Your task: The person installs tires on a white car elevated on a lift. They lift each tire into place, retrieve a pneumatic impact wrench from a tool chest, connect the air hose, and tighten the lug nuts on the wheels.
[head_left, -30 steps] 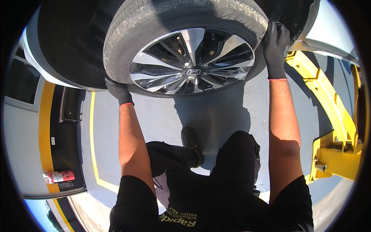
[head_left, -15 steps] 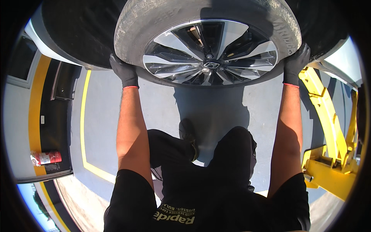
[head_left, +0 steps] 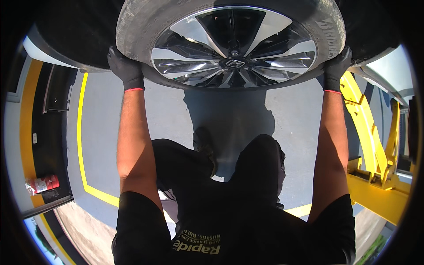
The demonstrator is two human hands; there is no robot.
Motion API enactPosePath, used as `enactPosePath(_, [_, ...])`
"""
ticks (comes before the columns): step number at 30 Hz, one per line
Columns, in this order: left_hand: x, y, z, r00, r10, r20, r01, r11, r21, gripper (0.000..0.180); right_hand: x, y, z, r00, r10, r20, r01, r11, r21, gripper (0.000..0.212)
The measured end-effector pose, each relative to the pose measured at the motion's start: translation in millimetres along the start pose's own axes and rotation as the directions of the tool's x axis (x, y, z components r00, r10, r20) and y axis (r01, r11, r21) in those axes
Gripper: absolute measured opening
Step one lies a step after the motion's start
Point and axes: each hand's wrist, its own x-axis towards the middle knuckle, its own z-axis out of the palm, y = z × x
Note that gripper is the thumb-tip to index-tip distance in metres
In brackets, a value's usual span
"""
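A car wheel fills the upper middle, its black tire (head_left: 132,31) dusty on the tread and its alloy rim (head_left: 236,64) silver and black with split spokes. My left hand (head_left: 127,70), in a black glove with a red cuff edge, grips the tire's lower left side. On the opposite side my right hand (head_left: 336,70), gloved alike, holds the tire's lower right. The fingers of both hands curl round toward the tread, partly hidden by glove and tire. Both arms reach straight forward. The wheel stands off the floor, within the dark wheel arch.
White car body (head_left: 388,68) flanks the arch. A yellow lift arm (head_left: 364,119) runs down the right to a yellow base (head_left: 375,194). Yellow lines (head_left: 81,132) mark the grey floor (head_left: 163,115). A red and white package (head_left: 44,184) lies at the left by a black and yellow wall band.
The wheel sits higher and looks larger in view. My left hand has shifted left and up in the picture, still on the tire; my right hand keeps nearly the same place.
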Motion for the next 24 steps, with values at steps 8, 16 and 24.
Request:
enactPosePath(8, [11.0, 10.7, -5.2, 1.000, -0.005, -0.003, 0.005, 0.997, 0.078, 0.027, -13.9, -14.6, 0.4, 0.800, 0.572, 0.180, -0.570, 0.634, 0.522, 0.050])
enactPosePath(16, [83.9, 230.4, -25.8, 0.888, 0.454, -0.074, -0.460, 0.873, -0.161, 0.030, -201.6, -49.8, 4.9, -0.264, 0.615, 0.743, -0.454, -0.759, 0.467, 0.069])
enactPosePath(24, [120.7, 311.9, 19.4, 0.784, 0.601, 0.154, -0.616, 0.784, 0.075, 0.032, -281.5, -179.8, 89.1, -0.117, 0.470, 0.875, -0.278, -0.861, 0.426, 0.075])
